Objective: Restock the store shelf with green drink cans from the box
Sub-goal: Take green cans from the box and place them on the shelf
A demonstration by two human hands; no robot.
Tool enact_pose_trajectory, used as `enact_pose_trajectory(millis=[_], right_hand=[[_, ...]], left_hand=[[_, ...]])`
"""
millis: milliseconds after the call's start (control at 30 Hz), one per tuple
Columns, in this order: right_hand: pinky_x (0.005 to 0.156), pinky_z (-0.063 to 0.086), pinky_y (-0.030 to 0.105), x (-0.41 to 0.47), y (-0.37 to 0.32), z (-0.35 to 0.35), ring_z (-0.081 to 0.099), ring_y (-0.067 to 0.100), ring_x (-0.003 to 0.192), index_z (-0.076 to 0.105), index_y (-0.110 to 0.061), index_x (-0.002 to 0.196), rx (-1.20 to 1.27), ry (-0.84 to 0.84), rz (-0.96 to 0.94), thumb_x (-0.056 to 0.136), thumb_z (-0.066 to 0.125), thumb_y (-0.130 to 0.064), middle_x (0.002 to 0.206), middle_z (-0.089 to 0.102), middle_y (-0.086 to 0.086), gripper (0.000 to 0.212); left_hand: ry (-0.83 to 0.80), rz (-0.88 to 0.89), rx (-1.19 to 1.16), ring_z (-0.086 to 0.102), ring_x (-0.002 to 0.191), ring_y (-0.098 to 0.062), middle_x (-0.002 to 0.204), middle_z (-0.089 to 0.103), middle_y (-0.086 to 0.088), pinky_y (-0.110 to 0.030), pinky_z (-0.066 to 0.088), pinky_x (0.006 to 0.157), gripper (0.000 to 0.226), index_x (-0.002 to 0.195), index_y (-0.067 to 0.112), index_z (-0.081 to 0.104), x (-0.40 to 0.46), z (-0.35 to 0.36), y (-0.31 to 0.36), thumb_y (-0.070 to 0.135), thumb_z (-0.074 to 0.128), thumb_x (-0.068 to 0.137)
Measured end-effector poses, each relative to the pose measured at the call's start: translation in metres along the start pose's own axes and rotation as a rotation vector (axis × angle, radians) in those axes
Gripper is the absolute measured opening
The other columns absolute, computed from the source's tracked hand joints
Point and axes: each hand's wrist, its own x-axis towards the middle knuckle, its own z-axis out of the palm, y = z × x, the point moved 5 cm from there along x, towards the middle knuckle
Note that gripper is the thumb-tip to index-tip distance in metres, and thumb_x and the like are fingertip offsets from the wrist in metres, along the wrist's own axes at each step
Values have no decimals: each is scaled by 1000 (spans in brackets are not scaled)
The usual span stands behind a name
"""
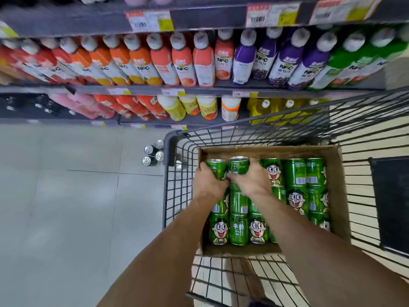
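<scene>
An open cardboard box (338, 196) sits in a wire shopping cart (174, 196) and holds several green drink cans (295, 173) with a cartoon face, lying on their sides. Both my hands reach into the box's far left corner. My left hand (209, 185) grips one green can (215, 167). My right hand (252, 180) grips the can beside it (238, 166). Both cans are tilted up out of the row, tops toward the shelf.
Store shelves (199, 90) ahead hold rows of juice bottles (181, 63) in red, orange, purple and green. Lower shelf has more bottles (208, 107). Several dark cans (152, 152) stand on the grey floor left of the cart. A dark panel (391, 202) hangs on the cart's right side.
</scene>
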Motion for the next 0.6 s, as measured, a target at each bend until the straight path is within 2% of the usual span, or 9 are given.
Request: enact_pose_trajectory(millis=[67,267,400,500,600], right_hand=[[88,53,39,-22,-11,-13,60,35,111,35,-14,146,-4,0,-18,76,79,-50,123,60,18,91],[89,50,38,-92,-55,-38,59,34,116,35,-14,147,11,48,-108,78,78,-47,129,60,15,88],[84,47,33,-141,-84,-36,62,31,109,33,-14,148,21,50,-171,82,76,-44,122,64,13,84],[89,48,40,-180,-112,-29,59,34,114,33,-15,147,9,74,-240,82,75,-47,125,61,15,84],[91,46,38,-223,-143,-16,54,33,121,33,-16,148,-1,69,-305,85,73,-46,133,56,14,80]], left_hand=[[9,16,-27,60,105,-27,116,60,-11,-32,48,87,68,129,7,46,-17,-18,2,35,77,75],[67,98,-114,61,101,-27,110,62,-8,-31,49,82,63,118,10,50,-59,-83,-1,39,79,70],[120,150,-211,64,94,-22,103,66,-5,-35,54,82,61,114,12,52,-82,-131,-18,34,83,66],[158,202,-285,63,91,-16,101,66,2,-29,53,81,63,117,17,52,-104,-170,-43,32,85,65],[219,245,-307,63,80,-14,90,67,3,-24,51,69,48,103,23,53,-125,-213,-74,27,84,66]])
